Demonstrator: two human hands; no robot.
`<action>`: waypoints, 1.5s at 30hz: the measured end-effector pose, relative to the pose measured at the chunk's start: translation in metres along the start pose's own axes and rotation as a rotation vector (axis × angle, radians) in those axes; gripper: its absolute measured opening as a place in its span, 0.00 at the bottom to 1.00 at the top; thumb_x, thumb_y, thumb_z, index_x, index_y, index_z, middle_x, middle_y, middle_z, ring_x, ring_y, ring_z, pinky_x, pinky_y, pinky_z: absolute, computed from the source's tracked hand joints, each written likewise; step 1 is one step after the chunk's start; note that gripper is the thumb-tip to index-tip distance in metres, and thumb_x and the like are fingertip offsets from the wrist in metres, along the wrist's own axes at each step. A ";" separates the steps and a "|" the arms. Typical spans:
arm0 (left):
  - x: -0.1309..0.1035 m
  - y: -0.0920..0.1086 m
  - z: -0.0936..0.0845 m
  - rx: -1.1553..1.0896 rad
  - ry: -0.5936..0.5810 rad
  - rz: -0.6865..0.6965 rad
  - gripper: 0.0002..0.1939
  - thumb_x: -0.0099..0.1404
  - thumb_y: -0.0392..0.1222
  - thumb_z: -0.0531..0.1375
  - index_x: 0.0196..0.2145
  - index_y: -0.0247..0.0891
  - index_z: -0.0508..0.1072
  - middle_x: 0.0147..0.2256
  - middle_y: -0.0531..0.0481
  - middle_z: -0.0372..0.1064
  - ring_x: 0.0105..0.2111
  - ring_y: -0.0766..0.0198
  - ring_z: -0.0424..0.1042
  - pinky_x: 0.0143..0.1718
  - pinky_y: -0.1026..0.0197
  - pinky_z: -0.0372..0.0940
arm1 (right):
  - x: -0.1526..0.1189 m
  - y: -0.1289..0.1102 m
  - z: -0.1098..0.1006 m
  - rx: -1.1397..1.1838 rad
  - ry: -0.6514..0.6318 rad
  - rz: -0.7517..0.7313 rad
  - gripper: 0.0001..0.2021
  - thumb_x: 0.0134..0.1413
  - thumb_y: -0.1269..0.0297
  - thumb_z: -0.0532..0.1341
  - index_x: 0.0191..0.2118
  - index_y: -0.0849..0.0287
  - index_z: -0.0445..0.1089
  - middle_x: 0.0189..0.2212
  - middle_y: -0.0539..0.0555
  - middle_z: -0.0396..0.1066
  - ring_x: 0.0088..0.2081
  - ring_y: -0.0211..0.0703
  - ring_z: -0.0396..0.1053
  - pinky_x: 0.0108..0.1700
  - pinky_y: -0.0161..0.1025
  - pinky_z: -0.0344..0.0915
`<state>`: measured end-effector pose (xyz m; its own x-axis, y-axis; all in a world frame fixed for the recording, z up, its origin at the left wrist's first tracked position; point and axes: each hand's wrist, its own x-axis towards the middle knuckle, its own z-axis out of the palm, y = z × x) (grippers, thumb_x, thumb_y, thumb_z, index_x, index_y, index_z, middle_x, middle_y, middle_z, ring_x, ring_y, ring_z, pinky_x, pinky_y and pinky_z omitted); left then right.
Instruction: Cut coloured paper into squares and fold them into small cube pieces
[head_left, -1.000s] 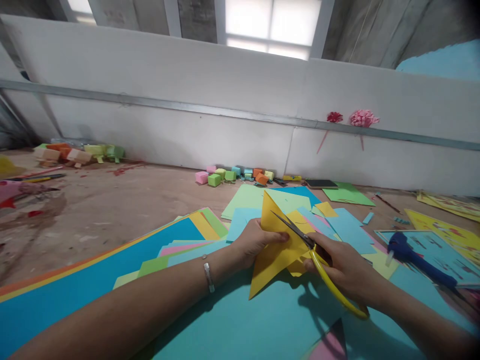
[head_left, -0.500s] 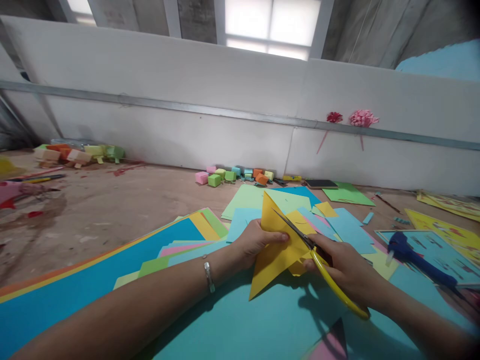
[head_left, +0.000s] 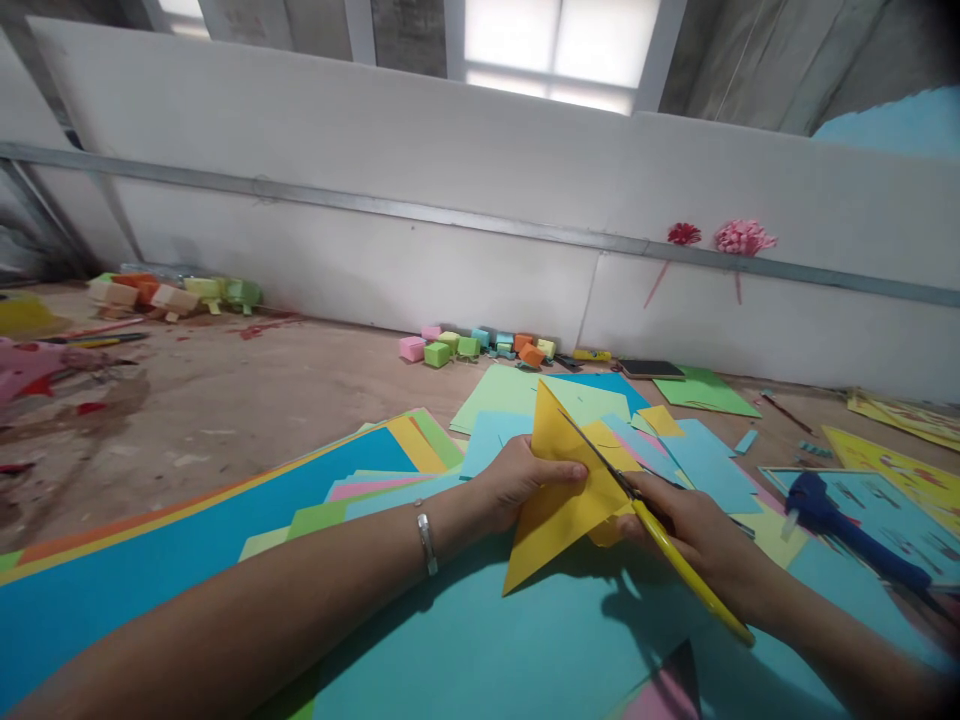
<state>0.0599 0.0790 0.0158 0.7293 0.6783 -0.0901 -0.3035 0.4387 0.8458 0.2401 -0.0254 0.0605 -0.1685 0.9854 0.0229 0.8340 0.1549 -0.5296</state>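
Note:
A triangular piece of yellow paper point(head_left: 559, 510) is pinched in my left hand point(head_left: 525, 478), thumb lying across its face. My right hand point(head_left: 686, 535) grips scissors point(head_left: 694, 575) by their yellow handles. The dark blades lie along the paper's right edge and point up and to the left; part of the lower blade is hidden. Beneath both hands lies a large light blue sheet point(head_left: 465, 640), with a small pink piece point(head_left: 664, 695) near its front.
Stacked coloured sheets point(head_left: 300, 500) spread to the left. On the right lie a blue glue gun point(head_left: 847, 530) and printed cards point(head_left: 900, 470). Small paper cubes point(head_left: 437, 353) line the white board point(head_left: 487, 275) at the back. A dark phone-like slab point(head_left: 652, 370) lies nearby.
The scissor blades have closed further along the yellow paper's edge. The whole view has shifted slightly, and my left hand keeps its hold on the paper.

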 end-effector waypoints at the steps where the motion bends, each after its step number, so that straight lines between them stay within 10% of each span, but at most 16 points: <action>1: 0.000 0.000 0.000 -0.017 -0.010 -0.011 0.29 0.39 0.39 0.76 0.41 0.29 0.78 0.42 0.34 0.77 0.37 0.49 0.77 0.43 0.50 0.70 | 0.000 0.001 0.000 0.001 -0.002 0.002 0.22 0.61 0.43 0.51 0.44 0.57 0.67 0.34 0.54 0.73 0.33 0.46 0.70 0.34 0.39 0.62; 45: 0.000 -0.003 0.002 -0.091 -0.028 -0.045 0.30 0.40 0.38 0.76 0.42 0.30 0.77 0.45 0.33 0.75 0.41 0.45 0.76 0.47 0.45 0.68 | -0.003 0.007 0.005 -0.044 0.003 0.129 0.28 0.60 0.40 0.49 0.50 0.59 0.68 0.17 0.48 0.65 0.18 0.41 0.64 0.22 0.36 0.58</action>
<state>0.0622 0.0768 0.0142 0.7599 0.6404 -0.1115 -0.3233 0.5212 0.7898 0.2440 -0.0273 0.0524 -0.0570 0.9975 -0.0406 0.8710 0.0298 -0.4904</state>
